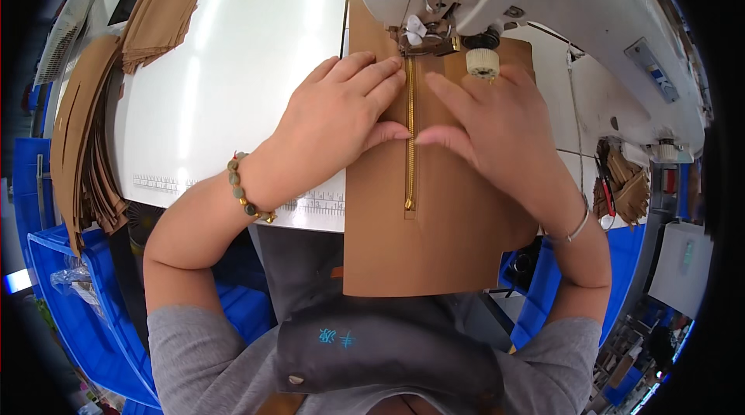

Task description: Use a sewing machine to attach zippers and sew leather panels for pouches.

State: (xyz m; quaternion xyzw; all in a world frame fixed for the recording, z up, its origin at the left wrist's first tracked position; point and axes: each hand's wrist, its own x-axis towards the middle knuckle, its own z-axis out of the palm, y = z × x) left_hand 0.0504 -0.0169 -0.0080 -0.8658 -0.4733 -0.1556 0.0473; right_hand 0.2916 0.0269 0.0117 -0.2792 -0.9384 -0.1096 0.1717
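A brown leather-like panel [434, 260] lies under the head of a white sewing machine [535, 0], its near end overhanging the table edge. A gold-toothed zipper [410, 163] runs lengthwise in a slot in the panel, with its far end at the presser foot [423, 43]. My left hand [330, 108] rests on the panel left of the zipper, fingers stretched toward the foot. On the other side is my right hand [504, 124], fingers spread, some partly behind a cream knob [483, 63]. Both thumbs point inward and nearly meet over the zipper. Neither hand grasps anything.
Stacked brown pieces [167, 15] lie at the far left of the white table [233, 89]; more brown pieces [77, 136] drape over its left side. Blue bins [93, 314] stand below. At right are brown scraps [627, 182] and a red-handled tool [609, 202].
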